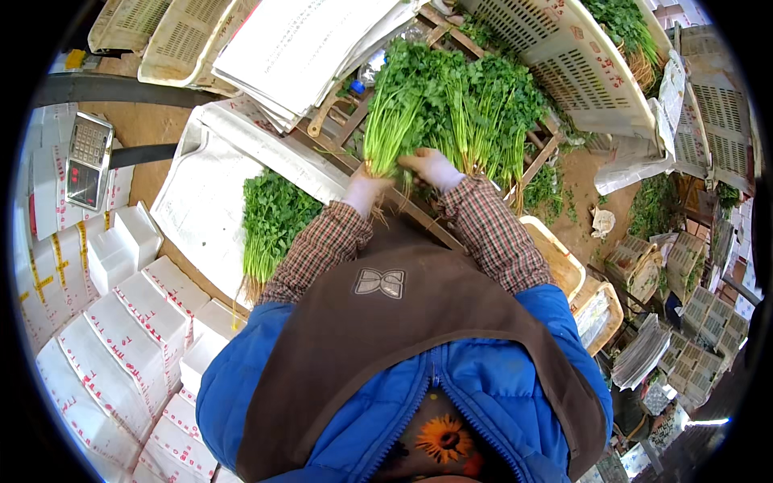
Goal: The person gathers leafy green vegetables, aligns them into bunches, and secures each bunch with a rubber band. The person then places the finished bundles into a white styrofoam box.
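Note:
In the head view my left hand (366,188), in a pale glove, is closed around the stem ends of a bunch of leafy green herbs (392,115), its roots hanging below the fist. Just to the right, my right hand (432,169), also gloved, is at the lower stems of that bunch with bent fingers; whether it grips any stems is hard to see. More leafy herbs (483,115) with roots lie on a slatted wooden rack (543,157), right beside the bunch. Another rooted bunch (275,217) rests on white paper (205,193) near my left forearm.
A stack of large paper sheets (296,48) lies at the upper left, near a plastic bottle with a blue cap (357,86). A digital scale (89,162) stands far left above white foam boxes (121,350). Slotted plastic crates (580,72) stand at the upper right.

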Available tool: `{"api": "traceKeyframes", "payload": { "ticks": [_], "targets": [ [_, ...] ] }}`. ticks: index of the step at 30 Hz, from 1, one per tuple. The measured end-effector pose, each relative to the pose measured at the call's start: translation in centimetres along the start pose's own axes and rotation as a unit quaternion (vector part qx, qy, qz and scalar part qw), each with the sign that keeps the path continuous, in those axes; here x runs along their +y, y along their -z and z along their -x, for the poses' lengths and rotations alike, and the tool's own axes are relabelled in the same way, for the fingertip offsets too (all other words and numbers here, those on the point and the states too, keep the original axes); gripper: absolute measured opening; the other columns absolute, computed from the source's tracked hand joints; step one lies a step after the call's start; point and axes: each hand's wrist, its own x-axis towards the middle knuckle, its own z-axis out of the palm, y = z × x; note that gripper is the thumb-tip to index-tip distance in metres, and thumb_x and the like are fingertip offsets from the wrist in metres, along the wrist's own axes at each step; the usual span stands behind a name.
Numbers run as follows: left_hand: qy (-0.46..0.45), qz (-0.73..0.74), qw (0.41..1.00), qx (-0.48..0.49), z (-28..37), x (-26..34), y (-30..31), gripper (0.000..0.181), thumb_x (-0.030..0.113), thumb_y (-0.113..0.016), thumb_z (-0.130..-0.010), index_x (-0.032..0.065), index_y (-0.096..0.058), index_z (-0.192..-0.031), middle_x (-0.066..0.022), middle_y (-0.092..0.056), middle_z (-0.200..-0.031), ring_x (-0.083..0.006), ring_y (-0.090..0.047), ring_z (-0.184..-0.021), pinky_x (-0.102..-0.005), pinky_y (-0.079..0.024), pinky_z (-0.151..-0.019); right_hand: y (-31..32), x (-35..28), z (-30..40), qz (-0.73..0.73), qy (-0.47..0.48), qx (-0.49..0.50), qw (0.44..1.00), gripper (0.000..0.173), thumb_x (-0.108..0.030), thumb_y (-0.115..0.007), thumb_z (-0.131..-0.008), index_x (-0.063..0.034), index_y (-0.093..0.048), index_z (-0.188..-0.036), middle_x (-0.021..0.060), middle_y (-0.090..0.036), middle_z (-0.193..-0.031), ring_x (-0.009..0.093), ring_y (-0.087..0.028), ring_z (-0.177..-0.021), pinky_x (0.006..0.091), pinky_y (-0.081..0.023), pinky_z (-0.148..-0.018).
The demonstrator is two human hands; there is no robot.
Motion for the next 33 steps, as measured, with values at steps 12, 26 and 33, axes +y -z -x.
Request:
{"api": "traceKeyframes", "payload": {
  "ticks": [12, 26, 33],
  "targets": [
    [0.089, 0.209, 0.958, -0.174, -0.3, 0.4, 2.3, 0.023, -0.001, -0.061, -0.091, -0.0064, -0.058, -0.113, -0.0112, -0.069, -0.091, -0.0069, -0.042, -0.049, -0.0249, -0.043, -0.049, 0.1, -1.7, 3.6, -0.134, -0.014, 0.081, 0.988, 0.059, -0.042, -0.058, -0.094, 0.0051, -0.055, -0.129, 0.0132, -0.065, -0.097, 0.013, -0.059, -0.075, 0.0315, -0.052, -0.068],
    [0.184, 0.287, 0.914, -0.219, 0.4, 1.0, 1.2, 0.030, 0.028, -0.049, -0.105, -0.0005, -0.054, -0.114, -0.0028, -0.059, -0.079, -0.0023, -0.030, -0.038, -0.0200, -0.035, -0.042, -0.1, 0.4, 0.9, -0.206, 0.060, 0.030, 0.976, 0.029, -0.026, -0.071, -0.090, -0.0015, -0.058, -0.098, -0.0013, -0.058, -0.064, 0.006, -0.047, -0.052, 0.0205, -0.037, -0.050],
    [0.171, 0.218, 0.959, -0.059, 1.1, 2.0, 2.3, 0.022, 0.024, -0.051, -0.103, 0.0025, -0.056, -0.106, 0.0067, -0.043, -0.061, -0.0038, -0.030, -0.036, -0.0203, -0.034, -0.042, 6.0, -3.0, 8.6, -0.150, -0.051, 0.090, 0.983, 0.028, -0.033, -0.060, -0.097, -0.0069, -0.069, -0.098, -0.0017, -0.061, -0.067, 0.004, -0.040, -0.045, 0.0214, -0.036, -0.043]
  ]
}}
